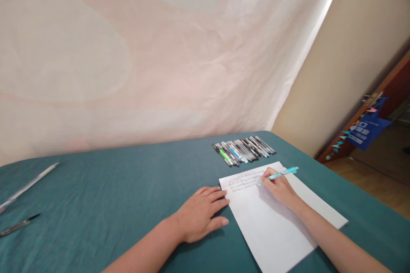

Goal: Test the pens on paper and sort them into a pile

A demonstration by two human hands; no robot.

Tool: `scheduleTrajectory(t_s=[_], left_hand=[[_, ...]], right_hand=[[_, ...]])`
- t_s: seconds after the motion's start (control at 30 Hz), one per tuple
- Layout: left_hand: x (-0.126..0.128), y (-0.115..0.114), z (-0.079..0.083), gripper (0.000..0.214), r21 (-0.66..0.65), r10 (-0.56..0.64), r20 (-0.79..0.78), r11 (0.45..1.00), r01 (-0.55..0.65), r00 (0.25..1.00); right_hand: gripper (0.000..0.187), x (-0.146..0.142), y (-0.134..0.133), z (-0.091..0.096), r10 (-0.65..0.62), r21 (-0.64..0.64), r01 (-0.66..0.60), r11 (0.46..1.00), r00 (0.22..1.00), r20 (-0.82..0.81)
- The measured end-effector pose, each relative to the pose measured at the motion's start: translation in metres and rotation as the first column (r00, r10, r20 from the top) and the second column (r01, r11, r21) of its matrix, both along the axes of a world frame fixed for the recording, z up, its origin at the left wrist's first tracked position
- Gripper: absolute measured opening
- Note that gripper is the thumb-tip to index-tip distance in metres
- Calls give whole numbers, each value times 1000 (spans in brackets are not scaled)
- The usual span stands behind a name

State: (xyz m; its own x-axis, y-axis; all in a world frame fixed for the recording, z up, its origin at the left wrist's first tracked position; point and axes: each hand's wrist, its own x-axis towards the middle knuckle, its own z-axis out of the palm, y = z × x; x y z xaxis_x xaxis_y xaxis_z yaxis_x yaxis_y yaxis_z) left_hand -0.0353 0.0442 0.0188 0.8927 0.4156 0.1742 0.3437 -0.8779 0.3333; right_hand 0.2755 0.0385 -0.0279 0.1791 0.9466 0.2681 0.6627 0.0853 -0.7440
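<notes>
A white sheet of paper (282,222) lies on the teal tablecloth (112,187), with a few lines of small writing near its top edge. My right hand (280,187) rests on the sheet and grips a turquoise pen (283,173), its tip on the written lines. My left hand (200,215) lies flat on the cloth with fingers stretched out, its fingertips touching the paper's left edge. It holds nothing.
A row of several pens (243,150) lies side by side beyond the paper. Two more pens, one clear (28,187) and one dark (19,225), lie at the far left. A pale cloth backdrop (160,51) hangs behind the table. A doorway with blue items (365,130) is at right.
</notes>
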Motion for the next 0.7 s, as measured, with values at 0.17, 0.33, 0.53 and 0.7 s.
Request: scheduleTrajectory(t_s=[0.17,0.33,0.53,0.7], left_hand=[[0,0,-1,46,7,0,19,1000,0,1000],[0,0,-3,47,12,-7,5,1000,7,1000],[0,0,-1,47,-18,3,-25,1000,-3,1000],[0,0,0,47,-15,2,-28,1000,-2,1000]], right_hand=[[12,0,0,2,6,14,-6,1000,1000,18],[13,1,0,0,-1,19,0,1000,999,32],[14,1,1,-1,-7,20,6,1000,998,55],[15,1,0,1,13,12,-14,1000,995,97]])
